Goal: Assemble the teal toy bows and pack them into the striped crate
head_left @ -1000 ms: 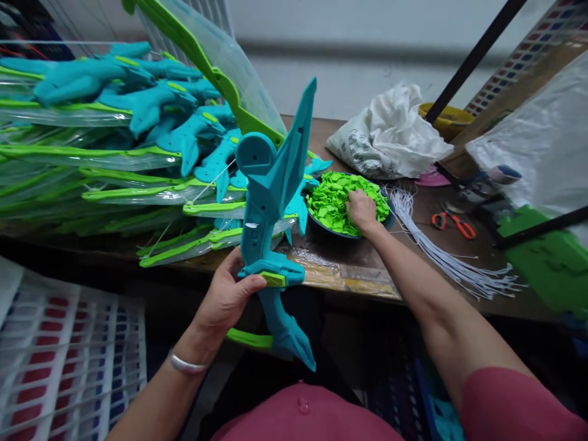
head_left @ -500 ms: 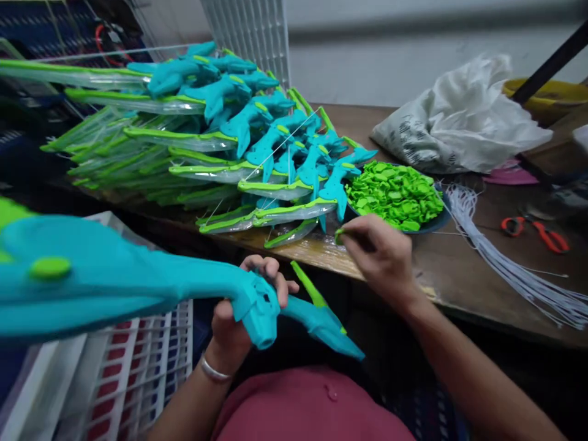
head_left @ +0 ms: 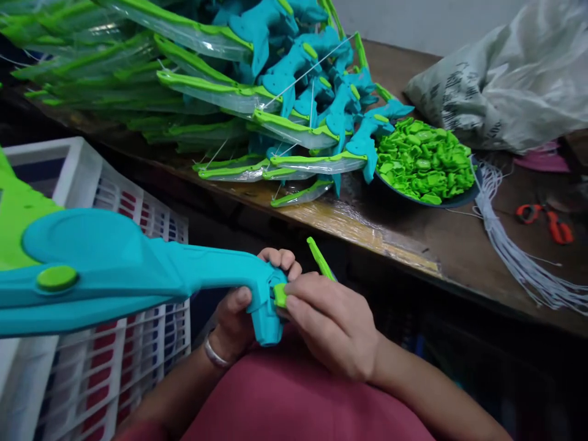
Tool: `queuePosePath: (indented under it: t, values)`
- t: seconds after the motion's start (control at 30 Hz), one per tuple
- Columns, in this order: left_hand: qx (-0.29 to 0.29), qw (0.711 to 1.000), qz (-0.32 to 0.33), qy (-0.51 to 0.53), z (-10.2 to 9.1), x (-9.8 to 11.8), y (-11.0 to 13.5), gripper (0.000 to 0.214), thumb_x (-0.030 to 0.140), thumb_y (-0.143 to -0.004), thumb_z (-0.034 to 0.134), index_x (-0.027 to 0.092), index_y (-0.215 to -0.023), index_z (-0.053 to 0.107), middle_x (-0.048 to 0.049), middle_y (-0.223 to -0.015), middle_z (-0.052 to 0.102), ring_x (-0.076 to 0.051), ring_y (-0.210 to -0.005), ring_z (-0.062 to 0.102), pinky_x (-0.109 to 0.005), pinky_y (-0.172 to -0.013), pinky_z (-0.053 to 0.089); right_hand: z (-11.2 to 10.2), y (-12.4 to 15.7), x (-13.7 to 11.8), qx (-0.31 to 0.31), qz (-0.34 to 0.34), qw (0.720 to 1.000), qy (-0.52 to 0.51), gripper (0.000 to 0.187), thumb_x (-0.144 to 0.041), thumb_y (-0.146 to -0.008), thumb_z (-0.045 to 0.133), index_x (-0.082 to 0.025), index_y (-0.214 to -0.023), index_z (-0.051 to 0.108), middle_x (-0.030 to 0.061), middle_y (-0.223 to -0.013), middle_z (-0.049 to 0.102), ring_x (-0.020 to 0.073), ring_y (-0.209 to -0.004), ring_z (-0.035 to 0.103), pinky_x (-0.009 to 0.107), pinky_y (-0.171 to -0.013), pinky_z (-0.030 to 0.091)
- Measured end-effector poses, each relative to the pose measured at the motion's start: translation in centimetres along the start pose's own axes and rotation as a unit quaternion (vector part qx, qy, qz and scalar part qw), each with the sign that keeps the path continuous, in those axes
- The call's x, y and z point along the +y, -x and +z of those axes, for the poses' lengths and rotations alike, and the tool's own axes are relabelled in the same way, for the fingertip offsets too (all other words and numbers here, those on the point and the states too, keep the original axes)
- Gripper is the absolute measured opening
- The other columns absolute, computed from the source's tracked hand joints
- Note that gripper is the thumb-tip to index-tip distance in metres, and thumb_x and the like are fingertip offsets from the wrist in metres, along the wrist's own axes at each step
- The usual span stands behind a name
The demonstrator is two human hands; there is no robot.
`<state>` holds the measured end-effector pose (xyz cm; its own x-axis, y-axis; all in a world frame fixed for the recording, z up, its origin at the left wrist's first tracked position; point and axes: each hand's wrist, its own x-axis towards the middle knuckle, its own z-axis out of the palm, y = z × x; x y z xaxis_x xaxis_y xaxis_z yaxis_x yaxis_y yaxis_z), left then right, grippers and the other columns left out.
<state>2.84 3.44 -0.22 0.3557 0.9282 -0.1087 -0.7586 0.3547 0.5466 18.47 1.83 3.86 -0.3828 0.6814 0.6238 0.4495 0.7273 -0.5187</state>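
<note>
My left hand (head_left: pixel 239 300) grips the handle of a teal toy bow (head_left: pixel 138 263) that lies across my lap and stretches to the left edge of view. My right hand (head_left: pixel 328 321) pinches a small green plastic piece (head_left: pixel 280 294) and holds it against the bow's handle. A thin green limb (head_left: pixel 320 258) of the bow sticks up just behind my right hand. A dark bowl (head_left: pixel 468 197) heaped with the same green pieces (head_left: pixel 422 159) sits on the table (head_left: pixel 413 236) ahead.
A pile of finished teal and green bows (head_left: pixel 257 92) in clear wrap fills the table's left. White strings (head_left: pixel 514 257), orange scissors (head_left: pixel 546 220) and a crumpled plastic bag (head_left: pixel 505 86) lie at the right. A white crate (head_left: pixel 110 355) stands at my left.
My right hand came back from near the bowl with a green piece and now presses it to the bow's handle. The view tilted down and closer.
</note>
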Motion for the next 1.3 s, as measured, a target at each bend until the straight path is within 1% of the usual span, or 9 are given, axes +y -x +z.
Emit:
queuePosePath:
  t: [0.07, 0.17, 0.33, 0.47, 0.7, 0.83, 0.93, 1.1, 1.3]
  values:
    - [-0.016, 1.0, -0.016, 0.022, -0.2, -0.1, -0.1, 0.044, 0.049, -0.067, 0.079, 0.025, -0.098, 0.059, -0.0035, -0.099, 0.042, -0.02, -0.09, 0.049, -0.044, -0.103, 0.053, -0.1, 0.0, -0.2, -0.03, -0.004, 1.0, -0.001, 0.021, -0.016, -0.102, 0.051, -0.021, -0.117, 0.064, 0.0078, -0.102, 0.076, 0.0192, -0.093, 0.074, 0.03, -0.081, 0.064]
    - [-0.027, 0.998, -0.043, 0.043, -0.4, 0.0, -0.3, 0.042, 0.043, -0.065, 0.082, 0.023, -0.094, 0.058, -0.0022, -0.095, 0.041, -0.018, -0.088, 0.048, -0.041, -0.104, 0.051, 0.0, 0.1, -0.3, -0.039, -0.01, 0.999, 0.02, 0.016, -0.015, -0.101, 0.054, -0.015, -0.11, 0.068, 0.0102, -0.105, 0.077, 0.0192, -0.096, 0.073, 0.029, -0.084, 0.064]
    - [-0.039, 0.995, -0.048, 0.082, -0.8, 0.1, -0.5, 0.041, 0.039, -0.066, 0.082, 0.021, -0.094, 0.058, -0.0019, -0.095, 0.044, -0.017, -0.087, 0.048, -0.038, -0.1, 0.051, 0.4, 0.3, 0.1, -0.051, -0.005, 0.998, -0.03, 0.012, -0.008, -0.096, 0.06, -0.008, -0.104, 0.069, 0.0164, -0.114, 0.074, 0.023, -0.105, 0.07, 0.038, -0.087, 0.064]
    - [-0.051, 0.994, -0.042, 0.092, -1.4, -0.4, -0.6, 0.041, 0.037, -0.066, 0.082, 0.021, -0.095, 0.059, -0.0024, -0.096, 0.045, -0.018, -0.091, 0.049, -0.038, -0.101, 0.049, 0.5, 0.4, 0.4, -0.027, 0.003, 0.999, -0.037, 0.007, -0.005, -0.093, 0.063, -0.007, -0.099, 0.066, 0.0174, -0.11, 0.074, 0.0233, -0.107, 0.071, 0.039, -0.09, 0.065]
    - [-0.082, 0.993, -0.032, 0.083, -1.4, -0.8, -0.8, 0.041, 0.039, -0.069, 0.084, 0.021, -0.096, 0.059, -0.0019, -0.095, 0.045, -0.018, -0.096, 0.05, -0.043, -0.111, 0.044, 0.3, 0.9, -0.4, 0.007, -0.006, 0.997, 0.074, 0.002, -0.009, -0.095, 0.066, -0.008, -0.096, 0.068, 0.0134, -0.101, 0.077, 0.0197, -0.107, 0.072, 0.035, -0.093, 0.066]
    - [-0.082, 0.994, -0.029, 0.068, -1.1, -0.7, -0.9, 0.04, 0.04, -0.07, 0.084, 0.021, -0.096, 0.06, -0.0021, -0.096, 0.045, -0.018, -0.096, 0.05, -0.043, -0.111, 0.044, 0.7, 1.2, -1.5, 0.044, 0.008, 0.991, 0.123, 0.005, -0.01, -0.092, 0.069, -0.013, -0.095, 0.071, 0.0086, -0.099, 0.079, 0.0203, -0.101, 0.075, 0.034, -0.085, 0.069]
    - [-0.087, 0.994, -0.025, 0.064, -1.1, -0.8, -0.9, 0.04, 0.04, -0.071, 0.084, 0.021, -0.096, 0.06, -0.002, -0.095, 0.047, -0.019, -0.097, 0.051, -0.042, -0.11, 0.044, 0.9, 1.2, -2.2, 0.073, 0.018, 0.988, 0.135, 0.007, -0.008, -0.09, 0.071, -0.012, -0.096, 0.073, 0.0086, -0.1, 0.079, 0.0218, -0.099, 0.076, 0.034, -0.085, 0.069]
    - [-0.104, 0.992, -0.026, 0.072, -1.4, -1.0, -1.0, 0.04, 0.041, -0.073, 0.084, 0.022, -0.098, 0.058, -0.0018, -0.094, 0.052, -0.019, -0.099, 0.054, -0.042, -0.11, 0.043, 0.9, 1.2, -2.4, 0.032, 0.033, 0.991, 0.123, 0.008, -0.008, -0.093, 0.067, -0.01, -0.097, 0.074, 0.0098, -0.103, 0.079, 0.0205, -0.104, 0.075, 0.029, -0.09, 0.067]
    - [-0.108, 0.99, -0.017, 0.086, -1.5, -1.3, -0.9, 0.04, 0.041, -0.075, 0.084, 0.023, -0.1, 0.059, -0.0014, -0.094, 0.054, -0.018, -0.098, 0.056, -0.04, -0.111, 0.043, 0.6, 1.4, -1.5, -0.01, -0.03, 0.991, 0.13, 0.01, -0.008, -0.095, 0.064, -0.004, -0.096, 0.073, 0.0152, -0.103, 0.078, 0.0252, -0.108, 0.074, 0.036, -0.091, 0.067]
